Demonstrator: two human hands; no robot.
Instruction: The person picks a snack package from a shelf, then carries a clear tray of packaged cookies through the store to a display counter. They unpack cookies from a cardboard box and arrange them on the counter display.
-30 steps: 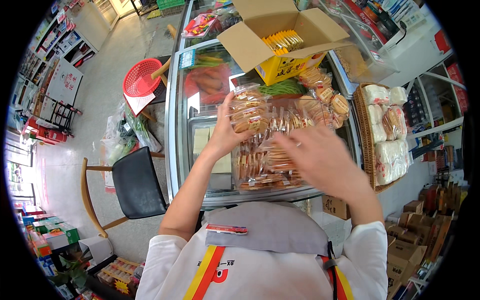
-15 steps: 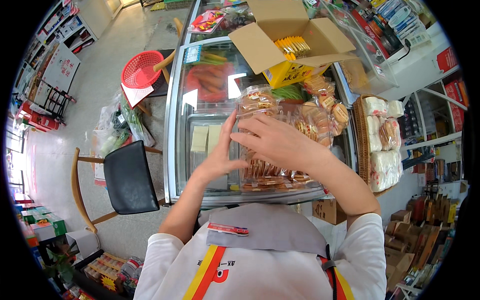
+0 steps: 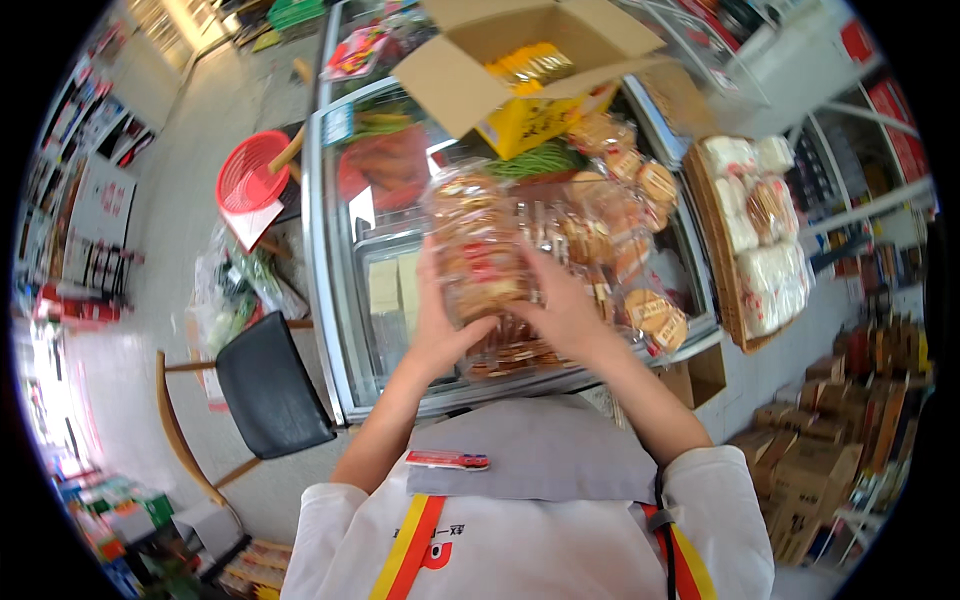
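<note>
Between my two hands is a long clear bag of round brown biscuits (image 3: pixel 475 225), slightly blurred, over the glass-topped chest (image 3: pixel 335 370). My left hand (image 3: pixel 440 325) grips its left side, thumb across the lower end. On the right side, my right hand (image 3: pixel 562 312) presses with the thumb at the bottom and the fingers along the edge. Several more clear packs of biscuits (image 3: pixel 585 235) lie beside and under it on the glass. Near my right wrist sits a separate pack of round biscuits (image 3: pixel 655 318).
An open cardboard box (image 3: pixel 455 90) with yellow packets stands at the far side of the chest. To the right is a wicker basket (image 3: pixel 722 270) of white packs. On the left are a black-seated chair (image 3: pixel 275 385) and a red plastic basket (image 3: pixel 250 170).
My hands were above the packs, fingers spread; now they have closed around the long biscuit bag from both sides. The view has shifted and tilted a little, and a biscuit pack shows near my right wrist.
</note>
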